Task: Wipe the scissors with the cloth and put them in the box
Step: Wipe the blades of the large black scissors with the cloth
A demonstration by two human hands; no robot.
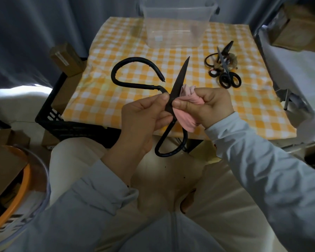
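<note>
Your left hand (144, 115) pinches a pair of large black iron scissors with wide looped handles (171, 99) near the pivot, thumb and fingers (164, 98) pressed together on the dull metal. Just beside those fingers, your right hand (205, 106) is clenched around a soft, crumpled pink cloth (182, 119), its thumb pressing the fabric against the blade. One loop handle arcs beyond your left fingers over the surface covered in yellow-and-white checked fabric (127, 50); the other hangs below both hands. Well beyond your fingertips stands a clear, smooth-walled plastic box (173, 26). Past your right fingers lies a pile of smaller black scissors (224, 68), tangled with something fuzzy and brown.
</note>
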